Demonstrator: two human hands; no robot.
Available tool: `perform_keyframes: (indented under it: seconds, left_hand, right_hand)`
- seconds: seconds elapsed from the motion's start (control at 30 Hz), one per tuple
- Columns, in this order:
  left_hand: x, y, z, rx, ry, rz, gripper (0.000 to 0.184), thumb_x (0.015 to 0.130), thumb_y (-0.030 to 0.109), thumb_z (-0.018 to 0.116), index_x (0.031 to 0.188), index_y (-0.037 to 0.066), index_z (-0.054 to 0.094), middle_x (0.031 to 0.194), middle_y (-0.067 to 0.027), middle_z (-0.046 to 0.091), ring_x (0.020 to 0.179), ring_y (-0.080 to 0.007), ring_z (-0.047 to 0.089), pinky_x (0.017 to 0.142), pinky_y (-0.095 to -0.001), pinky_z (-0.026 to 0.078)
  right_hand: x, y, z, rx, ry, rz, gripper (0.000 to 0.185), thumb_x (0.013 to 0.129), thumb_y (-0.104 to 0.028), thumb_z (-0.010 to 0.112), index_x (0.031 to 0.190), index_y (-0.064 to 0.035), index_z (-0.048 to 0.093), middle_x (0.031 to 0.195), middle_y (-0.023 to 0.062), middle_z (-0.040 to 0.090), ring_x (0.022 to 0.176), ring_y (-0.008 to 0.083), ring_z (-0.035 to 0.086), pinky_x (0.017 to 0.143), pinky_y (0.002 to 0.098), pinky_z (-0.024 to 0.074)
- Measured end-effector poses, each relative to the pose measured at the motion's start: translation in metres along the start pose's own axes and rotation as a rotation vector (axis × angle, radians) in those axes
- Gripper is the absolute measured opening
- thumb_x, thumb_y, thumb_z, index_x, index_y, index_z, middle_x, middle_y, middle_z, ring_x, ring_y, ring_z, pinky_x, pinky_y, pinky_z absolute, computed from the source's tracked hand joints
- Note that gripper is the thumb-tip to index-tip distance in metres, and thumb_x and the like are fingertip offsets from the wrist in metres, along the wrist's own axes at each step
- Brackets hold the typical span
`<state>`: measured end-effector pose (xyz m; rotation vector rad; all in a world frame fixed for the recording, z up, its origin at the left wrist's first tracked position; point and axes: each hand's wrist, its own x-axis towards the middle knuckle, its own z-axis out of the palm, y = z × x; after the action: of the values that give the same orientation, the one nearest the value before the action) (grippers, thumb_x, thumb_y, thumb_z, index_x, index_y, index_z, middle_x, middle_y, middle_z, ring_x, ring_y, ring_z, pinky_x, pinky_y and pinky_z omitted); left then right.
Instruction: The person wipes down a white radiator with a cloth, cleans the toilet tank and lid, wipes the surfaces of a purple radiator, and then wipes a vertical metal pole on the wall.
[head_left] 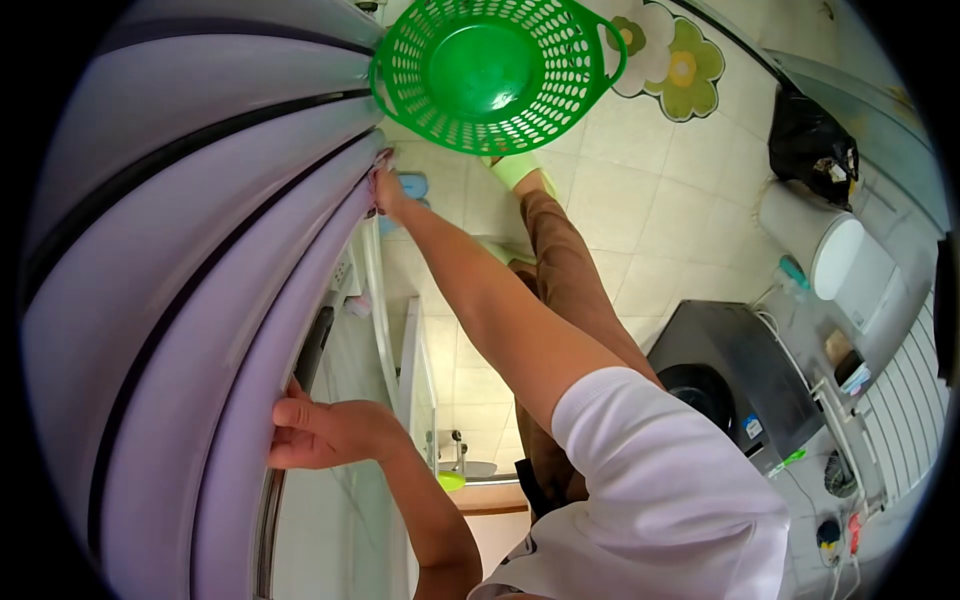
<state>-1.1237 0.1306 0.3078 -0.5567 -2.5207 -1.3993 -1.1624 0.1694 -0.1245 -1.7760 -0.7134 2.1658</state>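
Note:
Large glossy lilac panels (270, 200) with dark seams between them fill the left side of the head view, looking curved. My right hand (388, 192) reaches to the lower edge of the panels, fingers closed on a crumpled pinkish cloth (378, 175) pressed against the surface. Nearer to me, my left hand (320, 432) rests on the panel's edge, its fingers curled around it; the fingertips are partly hidden behind the edge. A green plastic basket (470, 130) with a perforated wall and side handles is just beyond my right hand.
Light tiles (630, 200) cover the floor, where a flower-shaped mat (690, 70) lies. Blue slippers (412, 185) are near my right hand. At the right are a dark front-loading washing machine (730, 350), a black plastic bag (812, 145) and a white, lidded rounded fixture (840, 255).

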Motion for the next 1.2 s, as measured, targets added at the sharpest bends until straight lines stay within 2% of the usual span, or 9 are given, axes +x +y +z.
perform_keyframes:
  seconds: [0.07, 0.17, 0.33, 0.53, 0.6, 0.77, 0.9, 0.93, 1.2]
  left_hand:
    - [0.006, -0.018, -0.002, 0.031, 0.017, 0.131, 0.071, 0.099, 0.048, 0.065, 0.128, -0.011, 0.038, 0.116, -0.0205, 0.057, 0.099, -0.0248, 0.064, 0.086, -0.0324, 0.057]
    - [0.015, -0.033, -0.009, 0.024, 0.003, 0.304, 0.072, 0.099, 0.047, 0.065, 0.131, -0.011, 0.036, 0.119, -0.0191, 0.052, 0.106, -0.0248, 0.058, 0.091, -0.0330, 0.054]
    - [0.012, -0.046, -0.010, -0.024, -0.014, 0.295, 0.073, 0.100, 0.044, 0.065, 0.135, -0.011, 0.033, 0.124, -0.0183, 0.047, 0.115, -0.0256, 0.052, 0.102, -0.0353, 0.047]
    - [0.007, -0.042, -0.013, -0.287, -0.001, -0.036, 0.074, 0.102, 0.043, 0.062, 0.138, -0.013, 0.029, 0.135, -0.0209, 0.044, 0.120, -0.0269, 0.050, 0.108, -0.0384, 0.043]
    - [0.010, -0.039, -0.005, -0.064, -0.063, 0.261, 0.073, 0.103, 0.043, 0.060, 0.139, -0.012, 0.028, 0.140, -0.0229, 0.041, 0.124, -0.0277, 0.049, 0.109, -0.0373, 0.042]
    - [0.009, -0.042, -0.004, -0.016, -0.030, 0.325, 0.072, 0.104, 0.043, 0.055, 0.140, -0.010, 0.021, 0.141, -0.0253, 0.037, 0.130, -0.0308, 0.047, 0.108, -0.0411, 0.050]
    - [0.012, -0.042, -0.005, -0.015, -0.029, 0.338, 0.065, 0.105, 0.040, 0.054, 0.137, -0.008, 0.024, 0.135, -0.0232, 0.041, 0.120, -0.0287, 0.055, 0.101, -0.0410, 0.055]
    - [0.012, -0.044, -0.007, -0.012, -0.036, 0.330, 0.064, 0.106, 0.040, 0.053, 0.136, -0.008, 0.024, 0.134, -0.0230, 0.041, 0.120, -0.0285, 0.055, 0.101, -0.0408, 0.055]
    - [0.008, -0.040, -0.008, -0.039, -0.070, 0.257, 0.066, 0.105, 0.039, 0.053, 0.139, -0.007, 0.020, 0.138, -0.0246, 0.039, 0.124, -0.0309, 0.054, 0.105, -0.0432, 0.053]
  right_hand:
    - [-0.018, -0.038, -0.013, 0.489, -0.040, 0.182, 0.056, 0.106, -0.048, 0.037, 0.126, 0.0004, 0.057, 0.096, 0.0132, 0.067, 0.079, 0.0259, 0.063, 0.076, 0.0415, 0.0526]
    - [-0.011, -0.033, 0.010, 0.511, 0.164, -0.017, 0.058, 0.107, -0.051, 0.034, 0.111, 0.0007, 0.060, 0.090, 0.0123, 0.066, 0.079, 0.0249, 0.063, 0.072, 0.0432, 0.0512]
    - [-0.189, -0.166, 0.020, 0.268, 0.186, -0.387, 0.073, 0.104, -0.044, 0.046, 0.152, 0.0081, 0.030, 0.157, 0.0310, 0.031, 0.149, 0.0428, 0.026, 0.124, 0.0430, 0.0174]
    - [-0.365, -0.264, 0.018, 0.116, -0.037, -0.478, 0.078, 0.102, -0.030, 0.048, 0.160, 0.0040, 0.009, 0.164, 0.0349, 0.007, 0.153, 0.0479, 0.007, 0.125, 0.0491, 0.0096]
    - [-0.314, -0.238, 0.035, -0.040, 0.101, -0.432, 0.074, 0.103, -0.031, 0.046, 0.159, 0.0051, 0.014, 0.162, 0.0362, 0.012, 0.152, 0.0490, 0.010, 0.125, 0.0507, 0.0106]
    - [-0.117, -0.156, 0.014, 0.158, 0.226, -0.162, 0.068, 0.106, -0.043, 0.035, 0.151, 0.0083, 0.034, 0.153, 0.0386, 0.032, 0.143, 0.0507, 0.031, 0.119, 0.0481, 0.0266]
    - [-0.001, -0.105, -0.016, 0.201, 0.226, -0.118, 0.052, 0.102, -0.039, 0.044, 0.119, 0.0083, 0.060, 0.106, 0.0312, 0.063, 0.102, 0.0463, 0.060, 0.092, 0.0488, 0.0461]
    - [0.002, -0.110, -0.020, 0.198, 0.221, -0.127, 0.049, 0.101, -0.038, 0.047, 0.108, 0.0074, 0.066, 0.089, 0.0278, 0.069, 0.088, 0.0445, 0.066, 0.083, 0.0495, 0.0499]
    - [-0.071, -0.140, -0.101, 0.197, 0.416, -0.103, 0.051, 0.098, -0.039, 0.049, 0.114, 0.0046, 0.069, 0.085, 0.0204, 0.070, 0.077, 0.0323, 0.067, 0.074, 0.0427, 0.0520]
